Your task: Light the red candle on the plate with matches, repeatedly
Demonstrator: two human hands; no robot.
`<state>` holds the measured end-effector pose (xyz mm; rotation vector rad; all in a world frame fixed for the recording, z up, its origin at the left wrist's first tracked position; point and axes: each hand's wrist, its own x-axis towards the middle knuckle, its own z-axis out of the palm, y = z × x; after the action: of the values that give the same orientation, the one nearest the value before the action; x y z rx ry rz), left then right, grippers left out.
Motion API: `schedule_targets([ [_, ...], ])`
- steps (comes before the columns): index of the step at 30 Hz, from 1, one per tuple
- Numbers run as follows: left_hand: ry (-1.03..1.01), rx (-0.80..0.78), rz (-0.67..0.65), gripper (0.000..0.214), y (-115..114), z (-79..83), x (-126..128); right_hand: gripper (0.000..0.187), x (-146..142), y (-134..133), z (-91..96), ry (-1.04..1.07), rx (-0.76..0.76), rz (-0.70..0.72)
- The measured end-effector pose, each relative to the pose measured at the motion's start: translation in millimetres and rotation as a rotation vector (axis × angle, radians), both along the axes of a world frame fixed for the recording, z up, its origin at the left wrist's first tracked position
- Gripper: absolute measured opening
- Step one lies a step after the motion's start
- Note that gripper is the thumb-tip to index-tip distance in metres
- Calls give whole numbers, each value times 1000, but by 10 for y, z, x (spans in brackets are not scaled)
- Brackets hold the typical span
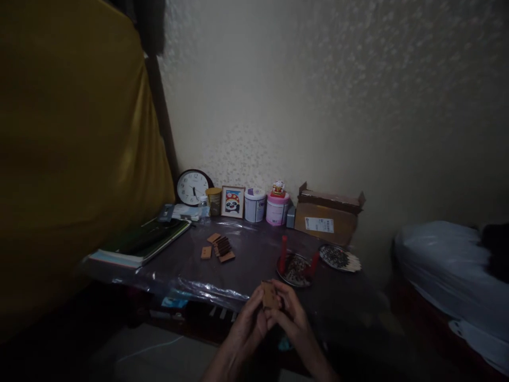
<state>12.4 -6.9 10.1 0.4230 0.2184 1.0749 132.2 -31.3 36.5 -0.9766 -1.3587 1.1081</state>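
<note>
Found small brown tile (pixel 269 295) pinched between fingertips of left hand (pixel 248 321) and right hand (pixel 292 318), just off the tabletop's (pixel 254 262) front edge. Judged best gripped by its edges, face up — given poor light. Noted more tiles (pixel 221 247) mid-tabletop, two plates (pixel 323 253) toward the right edge, clock (pixel 192 187) at back-left corner, plastic sheet over all. Recorded dim room, textured wall (pixel 318 106).

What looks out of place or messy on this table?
Nothing looks spilled. The clock leans on the wall instead of hanging, brown tiles lie scattered, and the box has ragged open flaps. The left hand and right hand hold one tile.
</note>
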Motion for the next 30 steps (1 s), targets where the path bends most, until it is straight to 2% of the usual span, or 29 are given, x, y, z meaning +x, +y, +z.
schedule_targets([
  [2,1,-24,-28,23,5,6,-30,39,63,28,36,43,-40,15],
  [7,54,-32,-139,30,-27,7,-72,27,235,162,-56,33,-80,-175],
  [10,93,-20,-182,30,-53,-5,-67,27,280,172,-87,16,-100,-166],
  [18,142,-63,-282,31,-71,-36,-50,25,237,76,75,83,-199,-126],
  [26,142,-75,-317,32,-72,-47,-64,28,335,169,-49,-8,-126,-219],
  [30,135,-100,-327,31,-47,-40,-92,24,352,193,-79,-145,-6,-224],
])
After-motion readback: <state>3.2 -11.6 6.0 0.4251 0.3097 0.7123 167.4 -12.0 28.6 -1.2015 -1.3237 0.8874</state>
